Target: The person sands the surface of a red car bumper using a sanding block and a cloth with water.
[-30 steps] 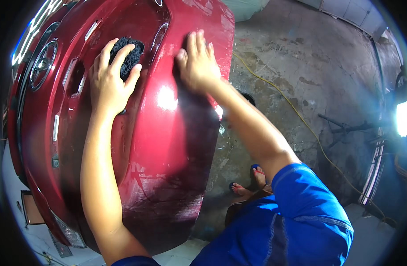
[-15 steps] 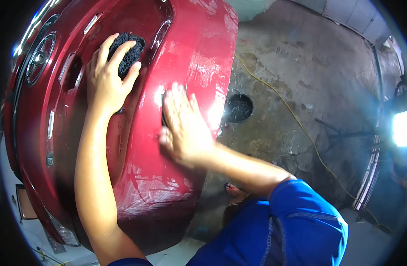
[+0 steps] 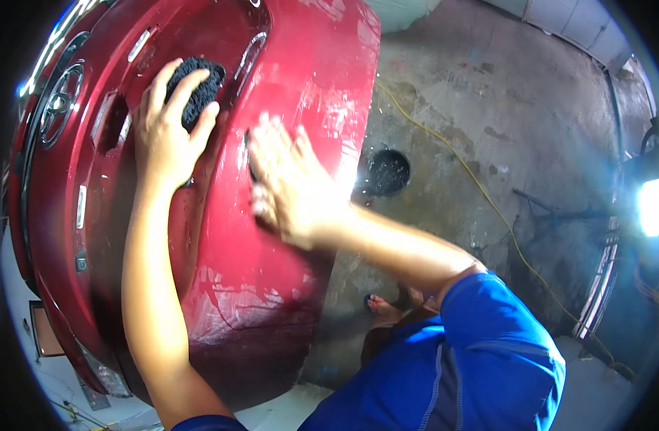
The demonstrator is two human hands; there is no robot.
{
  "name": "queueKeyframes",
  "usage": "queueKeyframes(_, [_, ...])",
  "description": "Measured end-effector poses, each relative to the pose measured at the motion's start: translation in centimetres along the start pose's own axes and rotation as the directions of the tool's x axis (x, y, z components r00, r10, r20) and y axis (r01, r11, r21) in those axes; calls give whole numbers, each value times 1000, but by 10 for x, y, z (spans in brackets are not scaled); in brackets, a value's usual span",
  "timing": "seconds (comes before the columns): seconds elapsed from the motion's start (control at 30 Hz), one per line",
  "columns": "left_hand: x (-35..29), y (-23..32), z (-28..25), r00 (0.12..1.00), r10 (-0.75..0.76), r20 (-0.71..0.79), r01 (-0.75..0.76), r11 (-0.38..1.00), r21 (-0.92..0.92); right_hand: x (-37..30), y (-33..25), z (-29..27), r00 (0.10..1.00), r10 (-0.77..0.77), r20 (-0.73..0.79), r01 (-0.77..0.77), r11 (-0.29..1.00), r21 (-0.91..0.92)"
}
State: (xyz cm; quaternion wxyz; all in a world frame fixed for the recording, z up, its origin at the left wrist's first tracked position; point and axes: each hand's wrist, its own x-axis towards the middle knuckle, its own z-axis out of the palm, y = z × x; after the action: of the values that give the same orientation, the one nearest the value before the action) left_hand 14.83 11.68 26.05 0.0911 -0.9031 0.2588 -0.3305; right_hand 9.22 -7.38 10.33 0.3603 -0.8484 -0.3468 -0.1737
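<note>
In front of me stands the wet red rear end of a car (image 3: 293, 93), with a recessed panel on its left part. My left hand (image 3: 168, 136) is curled over a black shaggy wash sponge (image 3: 204, 90), which rests in the recess near its right edge. On the smooth rounded panel to the right, my right hand (image 3: 290, 179) presses with its fingers stretched forward. Beneath them a dark pad (image 3: 252, 154) shows only as a narrow edge; the palm hides most of it. The right hand is slightly smeared by motion.
A black bucket (image 3: 388, 172) stands on the wet concrete floor (image 3: 473, 115), right of the car. A yellow hose or cord (image 3: 480, 176) runs across the floor. At the far right a bright work lamp (image 3: 654, 207) shines. My foot (image 3: 383, 307) shows below the car's edge.
My right hand has slid forward and a little left over the red panel, the dark pad moving with it. My left hand and the sponge have shifted slightly left in the picture.
</note>
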Motion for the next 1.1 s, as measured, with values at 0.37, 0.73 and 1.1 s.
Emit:
queueKeyframes(0.37, [2,2,3,999,11,47,-10,999,-35,-15,-23,9,996,-31,-88,39,995,90])
queueKeyframes(0.73, [-1,1,4,999,24,-41,-25,999,-31,-38,-55,18,960,-251,123,237,964,119])
queueKeyframes(1.1, [-2,-4,-13,992,-40,123,49,996,-78,-26,-73,27,961,-272,-49,268,961,-75])
